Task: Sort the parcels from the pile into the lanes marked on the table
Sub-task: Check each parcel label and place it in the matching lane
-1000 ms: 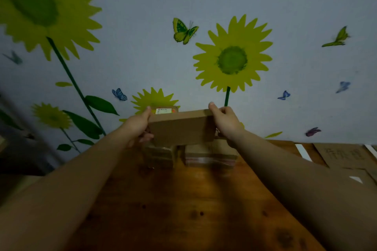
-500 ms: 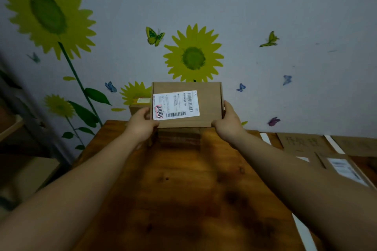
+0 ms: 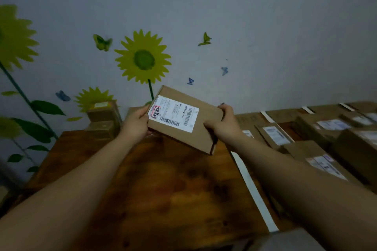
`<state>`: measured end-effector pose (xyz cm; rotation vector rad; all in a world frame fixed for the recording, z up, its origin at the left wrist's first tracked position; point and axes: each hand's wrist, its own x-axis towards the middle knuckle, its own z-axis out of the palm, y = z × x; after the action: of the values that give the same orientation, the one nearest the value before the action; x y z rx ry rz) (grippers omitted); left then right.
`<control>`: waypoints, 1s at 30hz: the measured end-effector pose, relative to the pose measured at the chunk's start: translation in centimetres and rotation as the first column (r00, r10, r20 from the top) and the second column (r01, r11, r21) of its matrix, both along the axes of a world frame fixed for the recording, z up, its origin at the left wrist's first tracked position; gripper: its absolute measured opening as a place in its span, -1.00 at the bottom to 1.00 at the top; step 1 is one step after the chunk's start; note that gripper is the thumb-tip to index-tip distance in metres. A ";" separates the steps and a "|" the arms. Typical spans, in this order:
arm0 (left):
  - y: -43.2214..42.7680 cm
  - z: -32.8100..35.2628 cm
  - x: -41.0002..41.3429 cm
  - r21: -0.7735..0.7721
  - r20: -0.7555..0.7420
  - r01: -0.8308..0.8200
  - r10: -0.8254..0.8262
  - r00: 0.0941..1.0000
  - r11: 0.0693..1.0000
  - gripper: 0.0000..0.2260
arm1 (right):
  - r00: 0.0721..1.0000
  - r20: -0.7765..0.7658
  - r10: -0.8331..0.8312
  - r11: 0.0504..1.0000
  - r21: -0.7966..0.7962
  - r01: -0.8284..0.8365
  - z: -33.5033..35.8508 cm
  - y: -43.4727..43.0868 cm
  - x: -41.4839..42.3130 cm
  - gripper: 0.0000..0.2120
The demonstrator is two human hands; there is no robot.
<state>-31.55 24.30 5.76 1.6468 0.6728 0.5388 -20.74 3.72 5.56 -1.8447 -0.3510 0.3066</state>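
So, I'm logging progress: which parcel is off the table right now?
The flat parcel with the red-stamped label, held tilted between the left hand and right hand; the other parcels are set down.

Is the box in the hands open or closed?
Closed. The parcel has its lid lying flat with no gap showing, label on top, while the left hand and right hand grip its ends.

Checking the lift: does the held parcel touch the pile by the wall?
Apart. The head view shows the parcel clear of the pile, with the left hand between them.
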 end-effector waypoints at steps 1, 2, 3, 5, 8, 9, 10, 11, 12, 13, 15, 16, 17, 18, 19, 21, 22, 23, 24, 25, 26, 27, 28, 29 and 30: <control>-0.9 -0.4 0.0 -0.002 -0.011 0.006 -0.006 1.000 1.000 -0.65 | 0.997 -0.070 -0.016 1.000 0.009 0.017 -0.5 -1.0 -0.6 -0.46; -1.9 -0.8 0.0 -0.012 -0.013 0.003 -0.004 1.000 1.000 -0.63 | 0.989 -0.143 -0.031 0.999 0.029 0.036 -1.2 -2.0 -1.1 -0.48; -3.0 -1.2 0.1 -0.056 -0.011 -0.004 0.003 1.000 0.998 -0.58 | 0.978 -0.202 -0.046 0.997 0.057 0.058 -1.6 -2.9 -1.8 -0.51; -5.8 -2.3 0.5 -0.184 -0.012 0.031 -0.033 0.999 0.982 -0.47 | 0.961 -0.265 -0.080 0.988 0.107 0.111 -2.2 -4.7 -3.0 -0.58; -11.3 -3.6 0.8 -0.172 -0.138 0.253 -0.278 0.951 0.952 -0.51 | 0.963 -0.250 -0.103 0.986 0.104 0.133 -2.6 -7.4 -3.8 -0.62; -12.9 -3.8 1.0 -0.189 -0.171 0.296 -0.328 0.929 0.936 -0.51 | 0.965 -0.241 -0.107 0.987 0.088 0.131 -2.4 -8.5 -4.0 -0.62; -14.1 -4.1 1.3 -0.205 -0.183 0.315 -0.353 0.917 0.927 -0.48 | 0.969 -0.220 -0.111 0.990 0.059 0.126 -2.4 -9.6 -3.9 -0.63; -15.0 -4.3 1.8 -0.210 -0.178 0.327 -0.365 0.914 0.921 -0.44 | 0.978 -0.175 -0.117 0.993 0.003 0.119 -2.2 -10.9 -3.8 -0.63; -15.9 -4.5 2.4 -0.211 -0.155 0.338 -0.372 0.915 0.917 -0.40 | 0.988 -0.096 -0.122 0.990 -0.081 0.114 -2.4 -12.2 -3.6 -0.61; -16.8 -4.5 3.0 -0.210 -0.136 0.346 -0.378 0.916 0.914 -0.35 | 0.994 0.004 -0.113 0.979 -0.172 0.112 -2.5 -13.6 -3.4 -0.55; -19.2 -4.5 4.5 -0.175 -0.117 0.359 -0.382 0.917 0.917 -0.30 | 0.988 0.153 -0.032 0.946 -0.315 0.079 -3.3 -16.5 -3.0 -0.30; -20.5 -4.6 5.1 -0.144 -0.124 0.356 -0.373 0.919 0.923 -0.31 | 0.982 0.188 0.020 0.932 -0.358 0.049 -4.0 -17.9 -2.7 -0.15; -22.0 -4.7 5.6 -0.110 -0.141 0.350 -0.363 0.921 0.930 -0.32 | 0.976 0.206 0.069 0.920 -0.392 0.018 -4.5 -19.5 -2.3 -0.03; -23.4 -4.9 6.1 -0.076 -0.164 0.346 -0.354 0.921 0.935 -0.35 | 0.973 0.205 0.105 0.907 -0.421 -0.009 -5.1 -21.0 -1.8 0.04; -24.9 -5.2 6.6 -0.049 -0.187 0.347 -0.350 0.918 0.937 -0.38 | 0.972 0.196 0.132 0.894 -0.447 -0.031 -5.7 -22.7 -1.1 0.07; -28.0 -6.2 7.6 -0.019 -0.222 0.362 -0.357 0.907 0.932 -0.40 | 0.972 0.150 0.180 0.847 -0.527 -0.076 -6.6 -26.0 0.1 0.03; -29.5 -6.7 8.1 -0.008 -0.241 0.377 -0.368 0.898 0.926 -0.38 | 0.972 0.127 0.199 0.818 -0.567 -0.093 -7.1 -27.5 0.8 0.00; -31.0 -7.3 8.4 0.005 -0.262 0.402 -0.386 0.884 0.916 -0.35 | 0.970 0.112 0.217 0.795 -0.597 -0.108 -7.7 -28.9 1.4 -0.03; -32.3 -8.0 8.7 0.019 -0.285 0.432 -0.410 0.867 0.901 -0.32 | 0.968 0.097 0.232 0.774 -0.621 -0.123 -8.3 -30.3 2.0 -0.04; -33.7 -8.7 8.9 0.032 -0.307 0.462 -0.432 0.848 0.886 -0.28 | 0.964 0.092 0.250 0.757 -0.639 -0.135 -9.0 -31.5 2.7 -0.05; -34.9 -9.5 9.1 0.047 -0.328 0.487 -0.447 0.832 0.872 -0.26 | 0.961 0.082 0.264 0.738 -0.659 -0.146 -9.6 -32.6 3.4 -0.05; -36.0 -10.2 9.2 0.071 -0.352 0.505 -0.453 0.819 0.860 -0.26 | 0.959 0.070 0.275 0.719 -0.677 -0.157 -10.2 -33.7 4.0 -0.06; -36.9 -10.9 9.3 0.101 -0.387 0.519 -0.447 0.806 0.849 -0.26 | 0.957 0.053 0.284 0.702 -0.692 -0.170 -10.8 -34.5 4.4 -0.07; -37.8 -11.5 9.4 0.129 -0.432 0.532 -0.435 0.790 0.837 -0.26 | 0.954 0.043 0.295 0.688 -0.703 -0.181 -11.4 -35.2 4.8 -0.07; -38.5 -12.0 9.4 0.148 -0.477 0.548 -0.426 0.769 0.824 -0.24 | 0.951 0.034 0.306 0.675 -0.713 -0.192 -12.0 -35.8 5.0 -0.06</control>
<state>-22.20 -14.17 -6.25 2.1480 0.4466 -0.1326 -15.77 -32.06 -6.41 -2.5977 -0.6674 0.5482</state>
